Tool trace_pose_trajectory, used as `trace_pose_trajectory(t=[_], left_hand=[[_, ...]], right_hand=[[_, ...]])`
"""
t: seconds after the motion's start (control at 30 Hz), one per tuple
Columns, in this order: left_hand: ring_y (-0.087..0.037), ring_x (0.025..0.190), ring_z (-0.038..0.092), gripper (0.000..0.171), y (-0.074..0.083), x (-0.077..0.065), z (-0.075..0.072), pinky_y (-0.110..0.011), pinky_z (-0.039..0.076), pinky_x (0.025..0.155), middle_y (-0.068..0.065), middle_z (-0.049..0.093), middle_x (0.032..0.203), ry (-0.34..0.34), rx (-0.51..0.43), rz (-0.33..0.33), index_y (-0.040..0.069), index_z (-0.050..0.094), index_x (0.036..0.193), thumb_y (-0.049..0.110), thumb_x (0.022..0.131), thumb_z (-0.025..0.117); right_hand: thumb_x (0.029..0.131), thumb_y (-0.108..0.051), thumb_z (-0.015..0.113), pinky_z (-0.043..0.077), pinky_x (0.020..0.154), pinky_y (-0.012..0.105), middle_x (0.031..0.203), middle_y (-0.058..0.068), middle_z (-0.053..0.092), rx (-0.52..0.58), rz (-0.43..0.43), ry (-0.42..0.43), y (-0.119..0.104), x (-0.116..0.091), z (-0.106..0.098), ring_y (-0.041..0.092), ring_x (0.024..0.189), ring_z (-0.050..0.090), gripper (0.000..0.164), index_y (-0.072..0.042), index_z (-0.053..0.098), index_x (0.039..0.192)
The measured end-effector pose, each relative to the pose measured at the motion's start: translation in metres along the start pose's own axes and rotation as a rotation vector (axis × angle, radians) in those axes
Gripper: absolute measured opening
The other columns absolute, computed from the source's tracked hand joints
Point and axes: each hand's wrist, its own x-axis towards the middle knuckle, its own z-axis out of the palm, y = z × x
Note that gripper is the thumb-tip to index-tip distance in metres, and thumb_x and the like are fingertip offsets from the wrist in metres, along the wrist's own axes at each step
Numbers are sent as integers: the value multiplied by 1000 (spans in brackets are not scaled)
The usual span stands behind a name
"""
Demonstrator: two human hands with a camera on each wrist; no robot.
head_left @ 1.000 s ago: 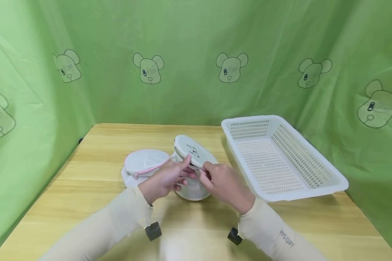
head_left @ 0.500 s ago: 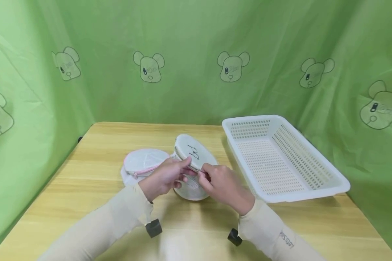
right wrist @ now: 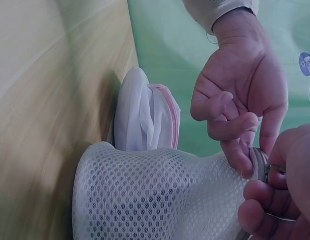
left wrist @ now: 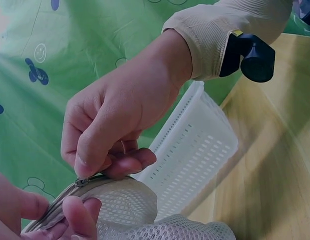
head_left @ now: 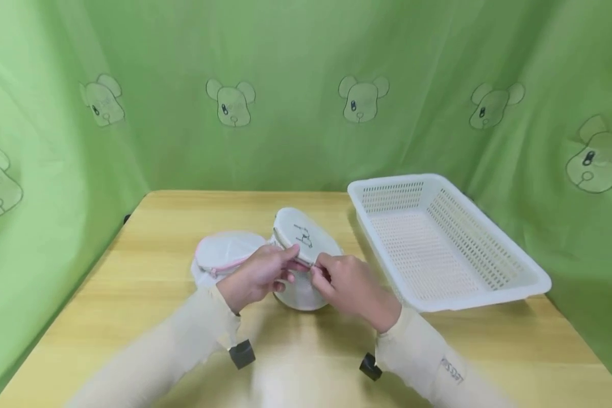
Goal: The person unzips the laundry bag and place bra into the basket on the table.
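Note:
A white mesh laundry bag (head_left: 306, 232), with a small dark line drawing on its padded round top, stands on the table and leans slightly. My left hand (head_left: 262, 275) pinches its zippered rim between thumb and fingers. Close beside it, my right hand (head_left: 349, 283) grips the zipper pull (left wrist: 81, 182) at the near edge of the top. The honeycomb mesh side (right wrist: 144, 195) bulges below the rim in the right wrist view. Left of this bag sits a second white laundry bag (head_left: 229, 249) with a pink zipper, partly behind my left hand.
A large white plastic basket (head_left: 489, 300) with slotted walls stands to the right on the wooden table (head_left: 148, 272), its near corner close to my right wrist. Green curtain (head_left: 296, 153) with printed bear heads surrounds the back and sides.
The head view shifts slightly. Both hands stay at nearly the same spot on the bag's rim, and the second bag and basket stand where they were.

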Motion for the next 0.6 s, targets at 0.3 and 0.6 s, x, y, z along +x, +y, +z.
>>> trace_pose_trajectory(t=[0.3, 0.6], left_hand=[[-9, 60, 50, 35, 6, 1, 1, -21, 32, 50, 2, 69, 84, 6, -3, -9, 0, 65, 110, 28, 103, 46], [-9, 60, 50, 36, 3, 0, 1, -21, 33, 51, -1, 67, 87, 22, -4, -30, 0, 66, 109, 28, 103, 45]], right_hand=[[85, -11, 56, 29, 39, 18, 52, -9, 39, -2, -6, -10, 3, 3, -6, 3, 45, 35, 19, -11, 53, 67], [84, -8, 58, 29, 40, 16, 53, -8, 39, -30, -13, -23, 4, 1, -5, 2, 47, 35, 18, -10, 54, 66]])
